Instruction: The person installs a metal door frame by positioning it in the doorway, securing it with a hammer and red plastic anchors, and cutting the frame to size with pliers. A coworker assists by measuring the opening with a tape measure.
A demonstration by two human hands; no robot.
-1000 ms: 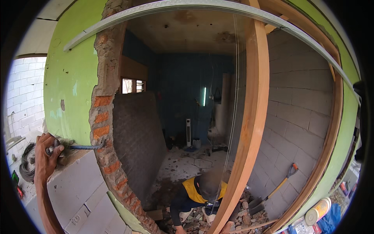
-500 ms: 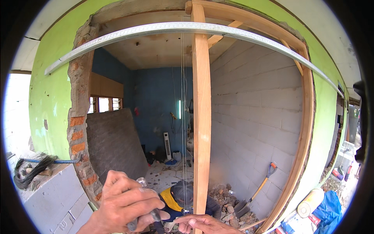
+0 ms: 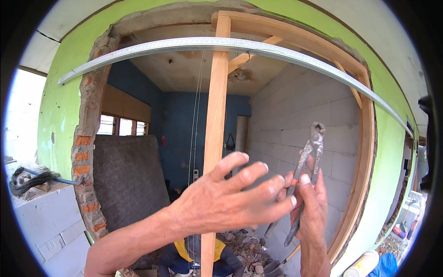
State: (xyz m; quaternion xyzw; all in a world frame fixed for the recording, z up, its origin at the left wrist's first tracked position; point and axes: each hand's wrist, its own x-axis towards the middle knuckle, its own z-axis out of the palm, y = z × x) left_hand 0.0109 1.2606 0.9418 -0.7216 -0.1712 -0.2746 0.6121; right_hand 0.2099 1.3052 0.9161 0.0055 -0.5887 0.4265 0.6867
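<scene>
A pair of metal end-cutting pincers (image 3: 316, 143) stands jaws up in front of the grey block wall. My right hand (image 3: 311, 207) is closed around the handles, its thumb over them. From the left my left hand (image 3: 217, 198) reaches across an upright wooden post (image 3: 214, 115), back toward me and fingers spread. Its lower fingertips are beside the pincers' handles; whether they touch is hard to tell. Below, a co-worker (image 3: 198, 254) in dark and yellow clothing and a cap crouches behind the post, partly covered by my left arm.
A long metal bar (image 3: 161, 45) crosses the opening in front of the post. Thin strings (image 3: 196, 101) hang left of it. Rubble (image 3: 244, 251) and a shovel (image 3: 277, 267) lie inside. Black wire (image 3: 27, 180) rests on grey blocks at left; a blue plastic sheet (image 3: 385, 265) is lower right.
Both hands have risen and moved right. The pincers, held in my left hand before, are now in my right, and the left fingers have spread. The view has shifted, so the post appears farther left.
</scene>
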